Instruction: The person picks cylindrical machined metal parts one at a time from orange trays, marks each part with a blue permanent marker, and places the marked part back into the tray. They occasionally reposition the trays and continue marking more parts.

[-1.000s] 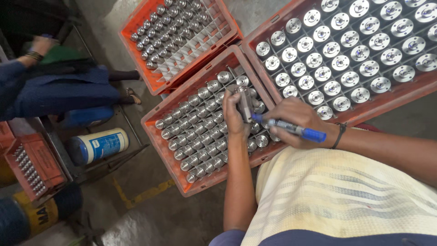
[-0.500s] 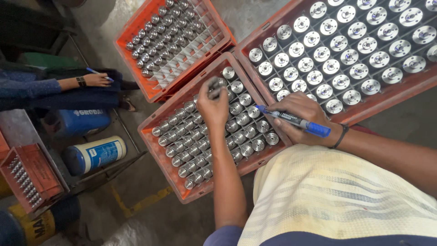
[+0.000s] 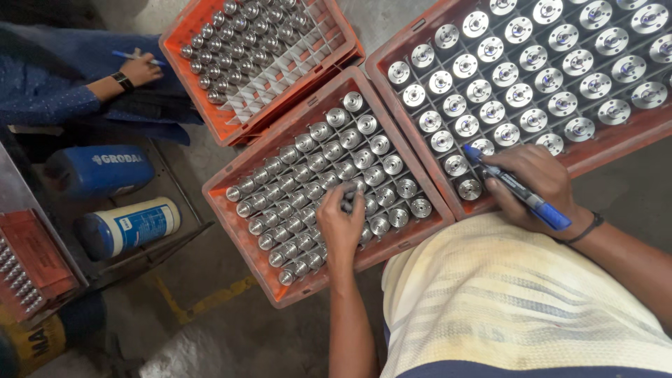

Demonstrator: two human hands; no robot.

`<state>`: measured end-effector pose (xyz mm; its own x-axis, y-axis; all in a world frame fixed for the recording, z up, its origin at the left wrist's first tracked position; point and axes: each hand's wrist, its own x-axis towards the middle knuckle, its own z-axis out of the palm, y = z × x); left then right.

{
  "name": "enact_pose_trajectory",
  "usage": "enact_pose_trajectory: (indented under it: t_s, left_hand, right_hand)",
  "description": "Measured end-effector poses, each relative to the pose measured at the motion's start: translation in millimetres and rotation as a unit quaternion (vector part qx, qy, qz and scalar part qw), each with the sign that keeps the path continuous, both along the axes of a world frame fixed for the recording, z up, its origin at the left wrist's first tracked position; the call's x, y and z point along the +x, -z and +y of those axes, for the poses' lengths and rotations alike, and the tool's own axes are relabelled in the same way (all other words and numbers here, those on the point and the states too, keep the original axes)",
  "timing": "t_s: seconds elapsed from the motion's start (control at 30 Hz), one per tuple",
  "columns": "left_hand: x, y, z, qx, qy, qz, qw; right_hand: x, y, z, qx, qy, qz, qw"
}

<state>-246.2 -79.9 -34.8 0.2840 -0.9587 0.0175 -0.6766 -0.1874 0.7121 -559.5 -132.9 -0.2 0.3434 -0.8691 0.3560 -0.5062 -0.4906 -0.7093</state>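
Metal parts packed in middle crate, left hand pinching one among them, right hand gripping blue marker over neighbouring full crate; far crate half-filled.

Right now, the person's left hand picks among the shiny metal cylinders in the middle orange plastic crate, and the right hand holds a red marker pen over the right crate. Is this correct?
Not quite: the marker pen in the right hand is blue, not red, as the head view shows. The rest holds: the left hand picks among the shiny metal cylinders in the middle orange plastic crate, and the right hand is over the right crate.
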Motion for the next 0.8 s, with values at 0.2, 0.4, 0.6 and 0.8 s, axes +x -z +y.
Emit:
enact_pose_trajectory:
  t_s: [0.2,0.4,0.6,0.8]
  left_hand:
    - [-3.6,17.0,15.1,0.001,0.049,-0.03,0.998]
    - [-6.7,22.1,24.1,-0.027,0.103,-0.061,0.992]
    - [-9.9,22.0,15.6,0.029,0.123,-0.04,0.991]
    - [-9.3,16.0,12.6,0.066,0.145,-0.025,0.987]
  right_hand:
    - [15.3,4.4,14.3,-0.026,0.068,0.047,0.996]
    - [20.9,10.1,9.6,-0.089,0.129,0.037,0.987]
    - [23.3,7.8,-11.7,-0.116,0.099,0.025,0.988]
    - [27.2,-4.5,-41.1,-0.106,0.071,0.061,0.99]
